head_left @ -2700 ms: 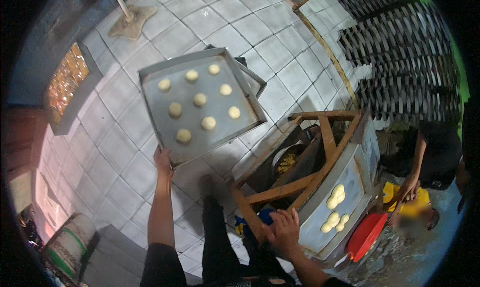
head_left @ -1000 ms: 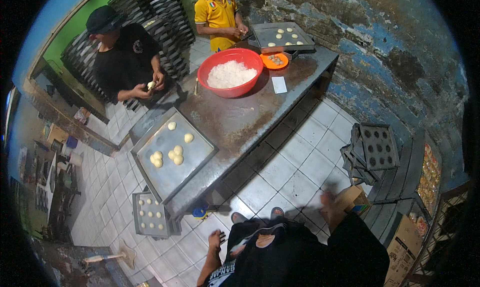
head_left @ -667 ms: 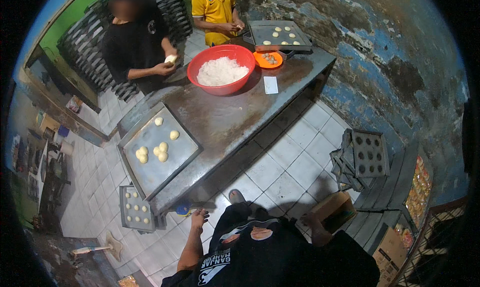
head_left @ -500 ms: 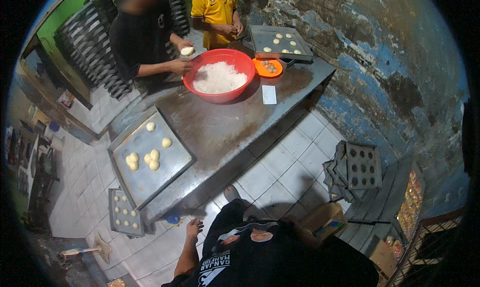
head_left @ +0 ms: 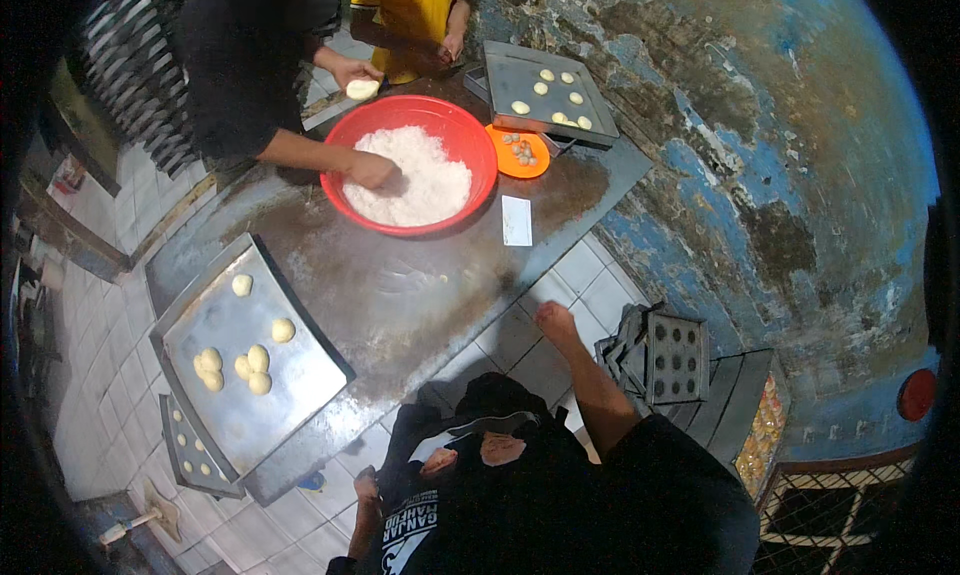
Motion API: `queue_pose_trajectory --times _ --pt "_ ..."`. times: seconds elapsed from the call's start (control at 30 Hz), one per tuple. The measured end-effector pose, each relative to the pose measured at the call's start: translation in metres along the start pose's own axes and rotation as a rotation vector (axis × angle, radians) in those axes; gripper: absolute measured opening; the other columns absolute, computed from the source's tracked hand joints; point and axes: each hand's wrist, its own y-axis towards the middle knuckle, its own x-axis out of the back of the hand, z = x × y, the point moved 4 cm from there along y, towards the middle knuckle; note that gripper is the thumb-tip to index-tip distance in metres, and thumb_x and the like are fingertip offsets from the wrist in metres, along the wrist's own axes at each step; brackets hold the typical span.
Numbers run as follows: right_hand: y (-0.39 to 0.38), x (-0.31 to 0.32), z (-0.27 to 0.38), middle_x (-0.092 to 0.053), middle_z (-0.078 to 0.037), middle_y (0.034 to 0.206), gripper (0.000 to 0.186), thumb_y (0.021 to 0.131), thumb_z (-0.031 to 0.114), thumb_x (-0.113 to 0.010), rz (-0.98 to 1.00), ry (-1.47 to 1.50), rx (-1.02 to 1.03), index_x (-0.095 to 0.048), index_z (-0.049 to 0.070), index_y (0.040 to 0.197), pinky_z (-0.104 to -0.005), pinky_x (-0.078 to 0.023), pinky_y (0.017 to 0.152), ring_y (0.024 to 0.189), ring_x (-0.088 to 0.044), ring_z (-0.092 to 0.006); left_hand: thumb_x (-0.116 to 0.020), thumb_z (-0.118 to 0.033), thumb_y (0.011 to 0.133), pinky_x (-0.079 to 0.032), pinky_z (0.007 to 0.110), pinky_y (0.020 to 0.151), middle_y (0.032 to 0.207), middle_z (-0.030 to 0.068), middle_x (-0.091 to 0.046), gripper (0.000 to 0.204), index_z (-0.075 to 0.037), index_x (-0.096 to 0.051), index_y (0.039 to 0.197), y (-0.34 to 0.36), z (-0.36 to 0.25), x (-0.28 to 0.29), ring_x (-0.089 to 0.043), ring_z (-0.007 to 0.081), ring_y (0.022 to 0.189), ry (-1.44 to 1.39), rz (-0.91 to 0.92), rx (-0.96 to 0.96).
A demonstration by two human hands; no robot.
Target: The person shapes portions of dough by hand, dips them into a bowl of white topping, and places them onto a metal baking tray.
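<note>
My right hand [head_left: 556,323] is raised beside the table's near edge, fingers curled in, with nothing visible in it. Low at my left side, my left hand [head_left: 367,487] hangs near the table edge; its fingers are too blurred and dark to read. Nearest to it on the table [head_left: 395,320] is a large metal tray [head_left: 300,395] with several pale dough balls [head_left: 283,330]. Across the table, a person in black has one hand [head_left: 372,170] in white crumbly filling [head_left: 425,190] inside a red basin [head_left: 484,180] and holds a dough piece [head_left: 362,90] in the other.
An orange plate [head_left: 532,169] of small balls and a white card [head_left: 517,222] lie right of the basin. Beyond stands another dough tray [head_left: 510,70], near a person in yellow [head_left: 400,30]. Stacked moulded pans [head_left: 660,375] stand at right; a lower tray [head_left: 185,470] sits at left.
My right hand has come into view and up toward the table. My left hand has lowered. The view has shifted nearer the table. The co-worker's hand has reached into the filling.
</note>
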Motion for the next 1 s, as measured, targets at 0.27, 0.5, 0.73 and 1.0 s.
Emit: queue_pose_trajectory --times 0.27,0.5,0.73,1.0 --pt "0.226 0.074 0.083 -0.074 -0.01 0.094 0.033 0.09 0.014 -0.072 -0.268 -0.117 0.273 -0.058 0.003 0.118 -0.0389 -0.055 0.081 0.091 -0.071 -0.0243 -0.065 -0.035 0.098 -0.056 0.038 0.071 0.103 0.013 -0.074 0.045 0.003 -0.066 0.121 -0.007 -0.049 -0.045 -0.069 0.0234 0.082 0.074 -0.153 0.125" --pt "0.368 0.088 0.073 -0.072 -0.008 0.093 0.04 0.088 0.014 -0.073 -0.341 -0.25 0.28 -0.054 0.003 0.121 -0.0439 -0.054 0.081 0.09 -0.069 -0.0312 -0.064 -0.035 0.1 -0.058 0.039 0.081 0.109 0.0185 -0.073 0.045 0.005 -0.064 0.121 -0.027 -0.139 -0.096 -0.071 0.0259 0.093 -0.114 -0.247 0.442" --pt "0.448 0.068 0.086 -0.071 -0.01 0.102 0.048 0.084 0.021 -0.078 -0.225 -0.512 0.246 -0.051 0.007 0.121 -0.0456 -0.042 0.093 0.111 -0.059 -0.0304 -0.064 -0.033 0.1 -0.058 0.04 0.084 0.109 0.021 -0.073 0.046 0.007 -0.063 0.122 -0.053 -0.219 -0.129 -0.071 0.0282 0.095 -0.631 -0.504 0.589" --pt "0.45 0.076 0.096 -0.067 -0.017 0.111 0.049 0.082 0.015 -0.076 -0.157 -0.372 0.225 -0.049 0.005 0.122 -0.0492 -0.042 0.095 0.112 -0.059 -0.0339 -0.065 -0.032 0.1 -0.057 0.041 0.087 0.11 0.0239 -0.072 0.048 0.01 -0.061 0.124 -0.072 -0.233 -0.146 -0.071 0.0309 0.097 -0.761 -0.64 0.487"
